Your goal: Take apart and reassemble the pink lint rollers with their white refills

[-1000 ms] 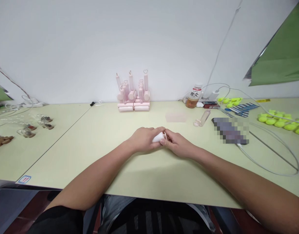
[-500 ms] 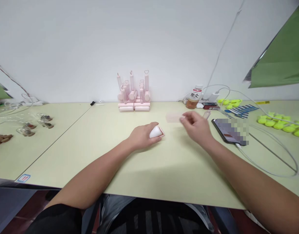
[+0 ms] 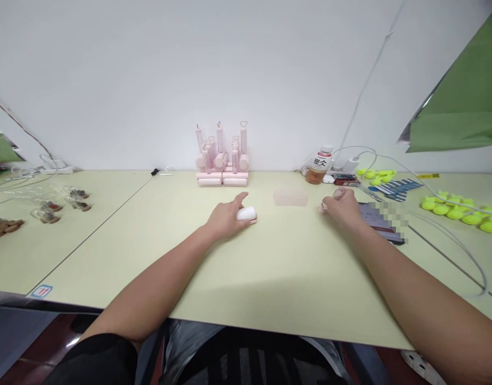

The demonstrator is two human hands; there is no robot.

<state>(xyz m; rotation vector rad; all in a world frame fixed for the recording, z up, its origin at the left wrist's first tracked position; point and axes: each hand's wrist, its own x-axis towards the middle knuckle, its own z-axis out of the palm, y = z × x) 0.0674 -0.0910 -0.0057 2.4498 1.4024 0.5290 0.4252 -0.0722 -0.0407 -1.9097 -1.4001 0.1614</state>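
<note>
My left hand (image 3: 225, 218) rests on the table around a small white lint roller (image 3: 246, 214), thumb along its near side and index finger lifted away from it. To the right, my right hand (image 3: 342, 207) is closed on a slim pinkish clear handle (image 3: 339, 193), partly covered by the fingers and slightly blurred. Between the hands lies a translucent pink cover (image 3: 290, 197), touched by neither. Several pink lint rollers (image 3: 223, 178) stand and lie in a group by the wall, some handles upright with heart-shaped loops.
A labelled bottle (image 3: 320, 164) stands by the wall at right. A phone (image 3: 384, 222) lies beside my right forearm, with a white cable (image 3: 462, 240) looping near it. Yellow-green pieces (image 3: 456, 211) lie at far right, small bagged items (image 3: 47, 211) at left.
My right hand has moved right, away from the pink cover, and now holds the clear handle. My left hand has shifted slightly left with the roller, and its index finger has lifted.
</note>
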